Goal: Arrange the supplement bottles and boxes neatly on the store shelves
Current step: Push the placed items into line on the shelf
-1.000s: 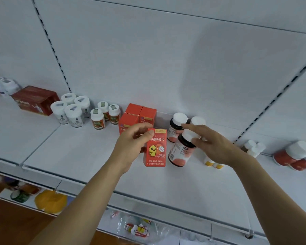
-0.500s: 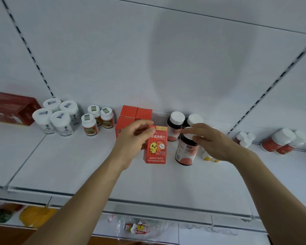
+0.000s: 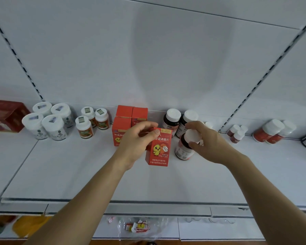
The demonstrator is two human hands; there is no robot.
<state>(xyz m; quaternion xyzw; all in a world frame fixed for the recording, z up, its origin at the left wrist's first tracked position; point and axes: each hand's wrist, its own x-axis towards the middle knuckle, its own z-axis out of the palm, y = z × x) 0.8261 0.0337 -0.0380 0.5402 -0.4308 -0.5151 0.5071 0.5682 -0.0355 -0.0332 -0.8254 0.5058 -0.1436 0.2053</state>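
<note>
My left hand (image 3: 136, 138) grips the top of a red box with a yellow chick on it (image 3: 158, 151), which stands upright on the white shelf (image 3: 95, 174). Behind it stand three more red boxes (image 3: 124, 121). My right hand (image 3: 207, 140) holds a dark bottle with a white cap (image 3: 185, 149) by its cap, just right of the box. Two like bottles (image 3: 171, 121) stand at the back wall.
Left of the boxes stand small orange-labelled bottles (image 3: 86, 127), white-lidded jars (image 3: 48, 121) and a dark red box (image 3: 5, 115). Small bottles (image 3: 237, 133) and red jars lying down (image 3: 270, 131) are at the right. A lower shelf holds packets (image 3: 137, 228).
The dark bottle has gone from tilted to nearly upright on the shelf beside the chick box. My right hand has shifted onto its cap. The view has swung slightly right.
</note>
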